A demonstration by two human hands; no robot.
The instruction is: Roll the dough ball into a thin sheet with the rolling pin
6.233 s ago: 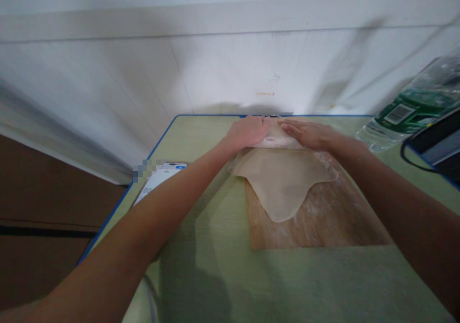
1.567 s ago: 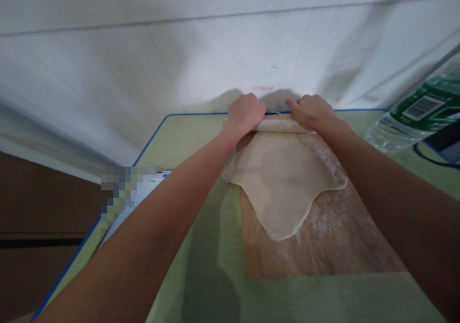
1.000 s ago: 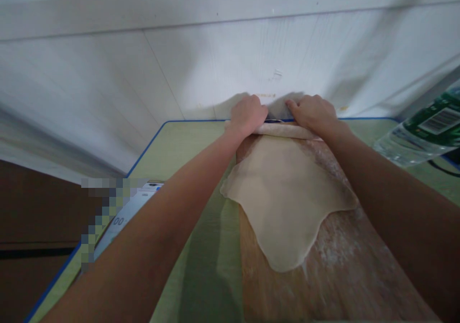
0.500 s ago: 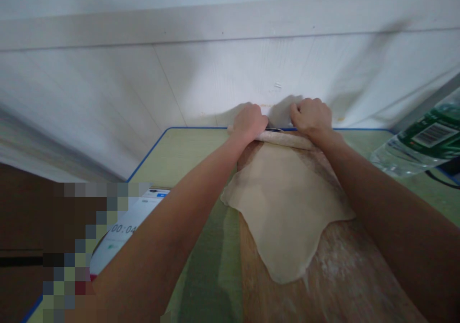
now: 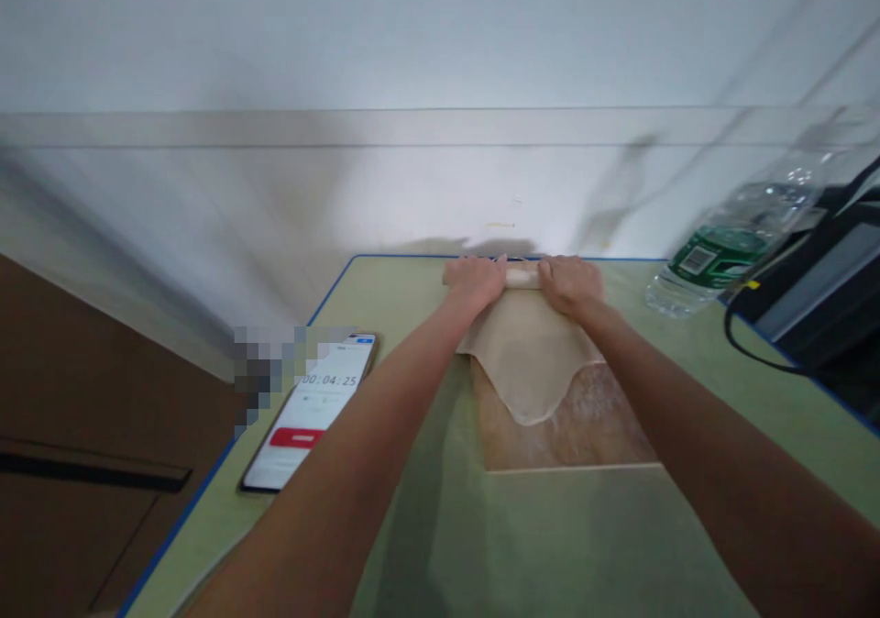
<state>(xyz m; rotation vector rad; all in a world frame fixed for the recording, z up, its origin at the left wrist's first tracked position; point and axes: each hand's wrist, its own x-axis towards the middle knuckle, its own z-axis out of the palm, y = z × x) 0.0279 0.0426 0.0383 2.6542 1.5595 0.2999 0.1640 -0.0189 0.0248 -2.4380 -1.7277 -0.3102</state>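
Note:
At the far edge of the table, a floury rolling pin (image 5: 522,276) lies crosswise at the far end of a flattened sheet of dough (image 5: 526,357). My left hand (image 5: 479,279) is closed over the pin's left part, and its left end sticks out past the fingers. Around the right part, my right hand (image 5: 572,281) has its fingers curled. The dough has an uneven outline with a rounded point toward me. Beneath it is a wooden board (image 5: 550,448) dusted with flour on the right; the dough overhangs its left side slightly.
Left of my left forearm lies a phone (image 5: 313,398) showing a timer. A clear bottle with a green label (image 5: 721,251) stands at the right, near a black cable (image 5: 756,354) and a dark device. The white wall (image 5: 426,187) rises directly behind the table (image 5: 385,306).
My view has lifted and pulled back, bringing the board's near edge and more of the bottle into sight. My right hand, earlier a loose fist above the pin, now lies on it.

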